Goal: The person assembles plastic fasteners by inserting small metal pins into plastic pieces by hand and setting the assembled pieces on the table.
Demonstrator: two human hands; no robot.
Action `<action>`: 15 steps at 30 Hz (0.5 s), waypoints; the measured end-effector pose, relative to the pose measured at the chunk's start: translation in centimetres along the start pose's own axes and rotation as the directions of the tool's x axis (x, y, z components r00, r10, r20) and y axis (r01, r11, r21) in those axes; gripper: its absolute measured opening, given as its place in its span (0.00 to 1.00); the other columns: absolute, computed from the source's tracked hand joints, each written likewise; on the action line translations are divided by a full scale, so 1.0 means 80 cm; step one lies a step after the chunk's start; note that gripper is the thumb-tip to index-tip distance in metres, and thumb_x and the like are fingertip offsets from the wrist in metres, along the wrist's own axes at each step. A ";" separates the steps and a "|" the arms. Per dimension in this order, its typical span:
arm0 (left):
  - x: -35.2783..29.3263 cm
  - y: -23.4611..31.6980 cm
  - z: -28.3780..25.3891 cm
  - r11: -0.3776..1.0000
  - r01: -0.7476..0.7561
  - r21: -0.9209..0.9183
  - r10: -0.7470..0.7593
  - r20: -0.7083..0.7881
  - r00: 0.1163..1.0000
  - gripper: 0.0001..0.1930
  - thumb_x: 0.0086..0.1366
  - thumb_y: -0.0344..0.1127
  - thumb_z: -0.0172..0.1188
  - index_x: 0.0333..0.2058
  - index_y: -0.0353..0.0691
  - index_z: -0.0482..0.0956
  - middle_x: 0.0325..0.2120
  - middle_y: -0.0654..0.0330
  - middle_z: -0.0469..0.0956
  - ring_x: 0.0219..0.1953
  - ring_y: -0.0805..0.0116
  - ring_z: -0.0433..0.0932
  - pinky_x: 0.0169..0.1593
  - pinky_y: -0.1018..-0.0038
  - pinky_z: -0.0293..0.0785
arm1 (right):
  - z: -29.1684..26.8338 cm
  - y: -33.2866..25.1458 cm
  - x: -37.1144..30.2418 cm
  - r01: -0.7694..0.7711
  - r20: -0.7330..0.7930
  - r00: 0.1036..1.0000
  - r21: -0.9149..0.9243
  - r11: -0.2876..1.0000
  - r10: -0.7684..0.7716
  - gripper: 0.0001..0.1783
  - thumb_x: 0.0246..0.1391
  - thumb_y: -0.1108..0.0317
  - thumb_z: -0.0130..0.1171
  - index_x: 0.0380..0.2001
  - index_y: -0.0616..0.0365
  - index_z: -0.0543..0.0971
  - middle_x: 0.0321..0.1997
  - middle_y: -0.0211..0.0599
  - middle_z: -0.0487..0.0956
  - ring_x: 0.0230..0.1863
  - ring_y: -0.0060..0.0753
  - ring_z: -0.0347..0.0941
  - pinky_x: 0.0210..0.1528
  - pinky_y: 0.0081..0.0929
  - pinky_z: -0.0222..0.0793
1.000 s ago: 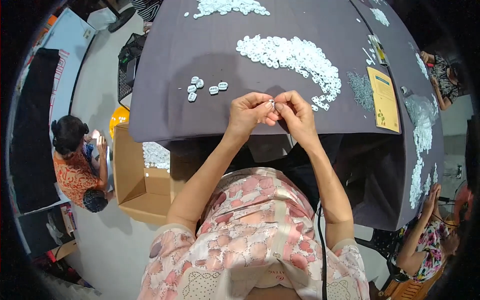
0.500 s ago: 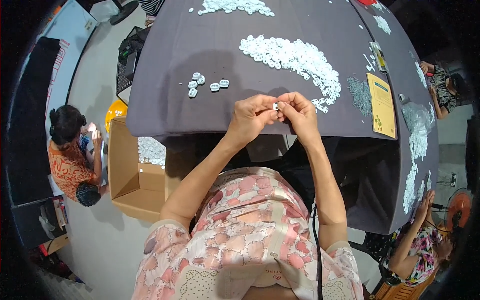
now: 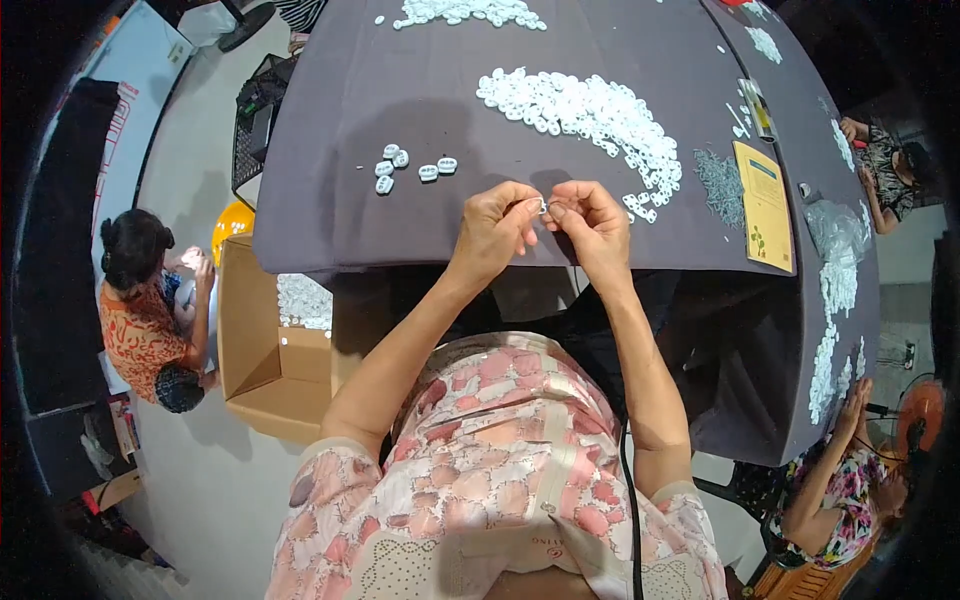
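Over the table's front edge my left hand (image 3: pixel 495 228) is closed, pinching a small white plastic piece (image 3: pixel 543 206) between thumb and fingertips. My right hand (image 3: pixel 594 232) is closed beside it, thumb against fingers; what it pinches, if anything, is hidden. Both sets of fingertips nearly meet at the piece. Just beyond my right hand spreads a curved pile of white plastic pieces with holes (image 3: pixel 585 112). To the left of my hands lie several rounded white pieces with dark markings (image 3: pixel 385 169), set apart from the pile.
Right on the dark tablecloth (image 3: pixel 330 215) are a heap of small grey metal pins (image 3: pixel 718 185) and a yellow booklet (image 3: pixel 763 205). Another white pile (image 3: pixel 470 10) lies far off. An open cardboard box (image 3: pixel 255 365) stands left below the table. Other people sit at left and right.
My fingertips have drawn slightly apart, the left hand shifting a little left. The white piece now shows at the left fingertips. The piles on the table look the same.
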State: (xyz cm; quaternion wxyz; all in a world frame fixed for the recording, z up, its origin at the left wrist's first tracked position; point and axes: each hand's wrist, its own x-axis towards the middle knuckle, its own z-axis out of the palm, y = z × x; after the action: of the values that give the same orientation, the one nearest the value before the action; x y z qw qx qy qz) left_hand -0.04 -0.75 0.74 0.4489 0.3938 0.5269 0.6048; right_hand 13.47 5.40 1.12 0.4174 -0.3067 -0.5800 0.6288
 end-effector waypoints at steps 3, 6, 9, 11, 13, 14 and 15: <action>0.000 0.001 0.001 1.000 -0.009 -0.005 0.009 -0.004 1.000 0.06 0.63 0.29 0.54 0.33 0.32 0.77 0.20 0.65 0.75 0.18 0.82 0.71 0.19 0.86 0.67 | 0.000 0.004 0.000 0.013 0.000 1.000 0.000 1.000 -0.013 0.07 0.54 0.80 0.53 0.37 0.65 0.74 0.31 0.32 0.77 0.31 0.18 0.73 0.33 0.16 0.71; -0.001 0.000 0.000 0.999 0.001 -0.033 -0.001 0.005 1.000 0.06 0.63 0.29 0.54 0.33 0.32 0.77 0.21 0.65 0.76 0.19 0.82 0.71 0.19 0.86 0.67 | 0.001 0.004 -0.001 0.013 0.006 1.000 0.005 1.000 -0.013 0.07 0.53 0.80 0.52 0.37 0.65 0.74 0.31 0.32 0.77 0.31 0.18 0.73 0.33 0.16 0.71; -0.001 0.001 -0.002 1.000 0.013 -0.019 -0.013 0.015 1.000 0.06 0.63 0.29 0.54 0.32 0.32 0.77 0.21 0.64 0.76 0.19 0.82 0.71 0.19 0.85 0.67 | 0.000 0.006 -0.002 0.020 0.020 1.000 -0.043 0.999 -0.019 0.08 0.53 0.81 0.51 0.37 0.66 0.74 0.32 0.33 0.77 0.31 0.18 0.73 0.34 0.17 0.71; 0.000 0.000 -0.002 1.000 0.005 0.002 -0.005 0.016 1.000 0.06 0.63 0.29 0.54 0.32 0.32 0.77 0.21 0.64 0.77 0.19 0.82 0.71 0.20 0.85 0.67 | 0.001 0.007 -0.001 0.022 0.020 1.000 -0.050 0.999 -0.021 0.09 0.52 0.82 0.50 0.37 0.66 0.74 0.31 0.33 0.77 0.31 0.18 0.73 0.33 0.17 0.71; 0.001 -0.001 -0.002 1.000 -0.001 0.008 0.001 0.015 1.000 0.06 0.63 0.29 0.54 0.32 0.32 0.77 0.22 0.64 0.77 0.19 0.82 0.71 0.20 0.85 0.68 | 0.002 0.008 -0.001 0.027 0.019 0.999 -0.058 0.998 -0.026 0.09 0.52 0.82 0.50 0.38 0.66 0.74 0.31 0.33 0.78 0.32 0.18 0.74 0.33 0.17 0.71; 0.001 -0.001 -0.002 1.000 -0.010 0.014 0.010 0.015 1.000 0.06 0.63 0.29 0.53 0.32 0.32 0.77 0.22 0.63 0.77 0.19 0.82 0.71 0.20 0.85 0.68 | 0.004 0.009 -0.001 0.043 0.004 0.999 -0.053 0.998 -0.042 0.09 0.51 0.82 0.50 0.37 0.66 0.74 0.30 0.32 0.78 0.31 0.17 0.74 0.33 0.17 0.71; 0.001 -0.001 0.000 1.000 -0.010 0.014 0.010 0.016 1.000 0.06 0.63 0.29 0.53 0.32 0.32 0.77 0.22 0.63 0.77 0.19 0.82 0.71 0.20 0.85 0.68 | 0.004 0.009 0.000 0.059 -0.011 0.998 -0.048 0.997 -0.060 0.09 0.51 0.82 0.50 0.36 0.66 0.75 0.29 0.32 0.78 0.31 0.17 0.74 0.32 0.17 0.71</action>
State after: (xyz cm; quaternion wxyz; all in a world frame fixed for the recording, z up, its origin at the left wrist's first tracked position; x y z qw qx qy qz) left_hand -0.08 -0.66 0.66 0.4472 0.4044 0.5255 0.6003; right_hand 13.09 5.24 0.44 0.4321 -0.3029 -0.6010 0.6002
